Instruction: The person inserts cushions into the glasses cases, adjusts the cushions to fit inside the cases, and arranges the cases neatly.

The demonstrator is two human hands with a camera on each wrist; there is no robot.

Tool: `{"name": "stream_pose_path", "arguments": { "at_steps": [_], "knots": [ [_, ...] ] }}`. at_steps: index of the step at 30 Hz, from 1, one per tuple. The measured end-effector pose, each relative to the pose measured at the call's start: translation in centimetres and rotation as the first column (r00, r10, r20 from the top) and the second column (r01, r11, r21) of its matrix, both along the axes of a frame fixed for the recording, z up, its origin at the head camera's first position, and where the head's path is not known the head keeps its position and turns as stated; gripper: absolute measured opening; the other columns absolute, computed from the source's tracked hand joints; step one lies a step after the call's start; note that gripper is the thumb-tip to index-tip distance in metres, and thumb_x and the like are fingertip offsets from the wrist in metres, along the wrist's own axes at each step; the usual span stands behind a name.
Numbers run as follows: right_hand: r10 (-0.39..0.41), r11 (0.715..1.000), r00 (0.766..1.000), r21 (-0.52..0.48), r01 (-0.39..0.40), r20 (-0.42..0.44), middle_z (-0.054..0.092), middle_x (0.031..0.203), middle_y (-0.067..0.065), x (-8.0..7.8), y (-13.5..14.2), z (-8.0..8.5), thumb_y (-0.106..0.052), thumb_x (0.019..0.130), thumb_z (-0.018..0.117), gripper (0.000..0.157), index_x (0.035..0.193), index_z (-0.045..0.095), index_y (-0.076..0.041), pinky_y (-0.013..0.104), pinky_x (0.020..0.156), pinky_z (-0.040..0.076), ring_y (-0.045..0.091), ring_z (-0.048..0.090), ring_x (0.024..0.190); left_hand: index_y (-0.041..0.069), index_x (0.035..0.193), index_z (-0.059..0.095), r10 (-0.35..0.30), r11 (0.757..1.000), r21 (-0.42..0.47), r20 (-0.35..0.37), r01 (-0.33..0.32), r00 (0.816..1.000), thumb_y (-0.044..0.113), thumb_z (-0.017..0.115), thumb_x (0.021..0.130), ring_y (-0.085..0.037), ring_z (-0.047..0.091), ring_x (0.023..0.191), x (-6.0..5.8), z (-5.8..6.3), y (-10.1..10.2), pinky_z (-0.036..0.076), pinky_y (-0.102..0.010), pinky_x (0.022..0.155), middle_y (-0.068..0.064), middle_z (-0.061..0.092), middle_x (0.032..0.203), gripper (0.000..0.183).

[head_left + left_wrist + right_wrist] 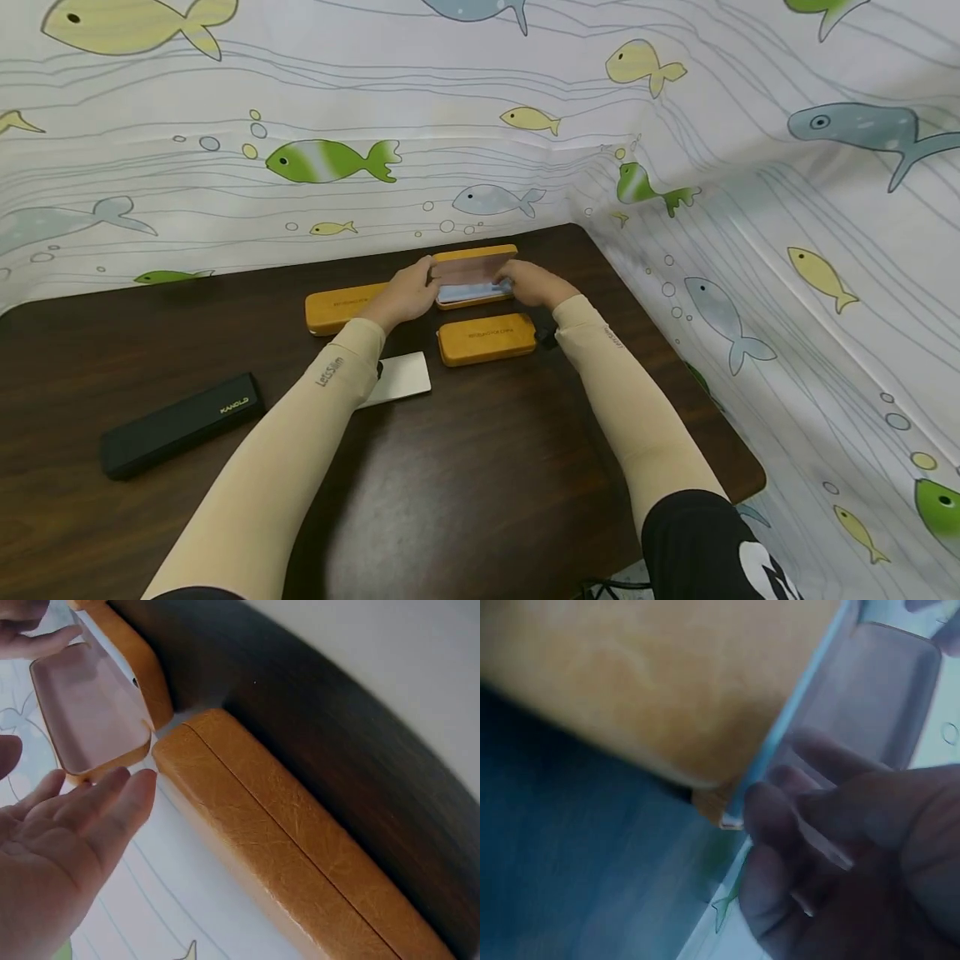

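Observation:
A tan glasses case lies open at the back of the table, its pinkish lid lining raised and a light blue cloth inside. Beside its left end is my left hand, with extended fingers near the lid's edge; whether they touch it is unclear. At the other end, my right hand has bent fingers at the case's rim. Whether they pinch the cloth is hidden. A closed tan case sits partly behind my left hand, and another closed tan case lies in front.
A long black case lies at the left of the dark table. A white flat piece is partly under my left wrist. A fish-patterned sheet hangs behind the table and along its right side.

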State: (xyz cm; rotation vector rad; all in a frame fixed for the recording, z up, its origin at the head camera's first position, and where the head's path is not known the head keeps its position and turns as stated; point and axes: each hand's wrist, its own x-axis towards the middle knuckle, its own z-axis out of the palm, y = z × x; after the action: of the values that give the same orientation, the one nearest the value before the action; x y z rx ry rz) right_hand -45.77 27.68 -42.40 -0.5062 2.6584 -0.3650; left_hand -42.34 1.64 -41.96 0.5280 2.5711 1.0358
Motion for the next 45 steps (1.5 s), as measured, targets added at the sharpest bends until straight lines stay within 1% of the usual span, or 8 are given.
{"name": "stream_pose_path", "arguments": {
  "at_steps": [11,14,18,23,26,29,32,45],
  "knots": [
    [0.025,0.981,0.977,0.181,-0.064,0.212,0.007,0.168,0.011,0.3,-1.4,-0.1,0.013,0.099,0.033,0.068,0.162,0.023,-0.011,0.038,0.106,0.034,0.028,0.027,0.145,0.003,0.159,0.022,-0.013,1.0,-0.003,0.017,0.013,1.0,0.026,0.034,0.111,-0.037,0.031,0.148,0.5,0.0,-0.4,0.033,-0.052,0.115,-0.018,0.027,0.164,0.055],
    [-0.007,0.989,0.981,0.149,-0.023,0.196,0.01,0.169,0.009,0.7,-1.4,0.1,0.013,0.099,0.034,0.071,0.163,0.019,-0.014,0.039,0.103,0.034,0.027,0.031,0.142,0.003,0.159,0.022,-0.016,1.0,-0.008,0.023,0.017,1.0,0.026,0.034,0.111,-0.037,0.025,0.151,0.6,0.0,-0.4,0.028,-0.052,0.118,-0.018,0.017,0.167,0.055],
    [-0.083,0.995,0.995,0.05,0.086,-0.054,0.053,0.146,0.012,1.4,-1.1,0.7,0.004,0.103,0.04,0.047,0.147,0.051,-0.008,0.041,0.098,0.047,0.026,0.055,0.122,0.003,0.159,0.021,-0.015,1.0,-0.017,0.003,0.015,1.0,0.023,0.035,0.111,-0.036,0.017,0.153,0.7,0.0,-0.4,0.02,-0.051,0.121,-0.017,0.005,0.169,0.054],
    [-0.124,0.99,0.904,0.015,0.143,-0.409,0.057,0.14,0.015,1.7,-0.6,1.2,-0.001,0.104,0.046,0.038,0.139,0.059,-0.004,0.041,0.079,0.053,0.031,0.06,0.121,0.005,0.163,0.012,-0.081,0.996,-0.045,-0.049,0.078,0.996,0.012,0.031,0.109,-0.03,0.011,0.155,0.6,-0.2,-0.4,0.015,-0.047,0.123,-0.013,0.003,0.17,0.057],
    [-0.064,0.995,0.943,0.055,0.086,-0.326,0.025,0.166,0.015,1.5,-0.4,0.9,-0.002,0.106,0.044,0.055,0.159,0.03,-0.007,0.037,0.074,0.048,0.034,0.057,0.123,0.008,0.163,0.009,-0.116,0.99,-0.084,-0.053,0.111,0.992,0.007,0.027,0.108,-0.027,0.011,0.155,0.7,-0.4,-0.5,0.015,-0.046,0.123,-0.01,0.002,0.17,0.058],
    [-0.046,0.997,0.98,0.055,0.057,-0.193,0.006,0.17,0.012,1.5,-0.1,0.4,-0.004,0.108,0.041,0.061,0.163,0.015,-0.009,0.037,0.07,0.042,0.034,0.062,0.093,0.009,0.163,0.012,-0.125,0.987,-0.109,-0.06,0.118,0.99,0.005,0.025,0.107,-0.029,0.016,0.154,0.9,-0.4,-0.6,0.017,-0.046,0.123,-0.008,0.005,0.17,0.058],
    [-0.074,0.996,0.975,0.034,0.083,-0.207,0.012,0.169,0.01,1.8,0.2,-0.2,-0.003,0.108,0.043,0.059,0.162,0.021,-0.009,0.037,0.07,0.042,0.032,0.054,0.07,0.007,0.163,0.017,-0.14,0.983,-0.133,-0.083,0.128,0.987,0.003,0.026,0.105,-0.031,0.021,0.153,1.1,-0.4,-0.6,0.019,-0.047,0.122,-0.008,0.01,0.17,0.058],
    [-0.145,0.989,0.961,-0.013,0.146,-0.236,0.031,0.164,0.011,2.8,0.2,-1.9,0.008,0.101,0.043,0.059,0.157,0.037,-0.01,0.036,0.077,0.047,0.031,0.063,0.106,0.008,0.16,0.03,-0.18,0.954,-0.265,-0.125,0.142,0.976,0.0,0.032,0.103,-0.036,0.028,0.15,1.6,-1.6,-0.7,0.05,-0.047,0.091,-0.01,0.02,0.168,0.057]
  ]
}}
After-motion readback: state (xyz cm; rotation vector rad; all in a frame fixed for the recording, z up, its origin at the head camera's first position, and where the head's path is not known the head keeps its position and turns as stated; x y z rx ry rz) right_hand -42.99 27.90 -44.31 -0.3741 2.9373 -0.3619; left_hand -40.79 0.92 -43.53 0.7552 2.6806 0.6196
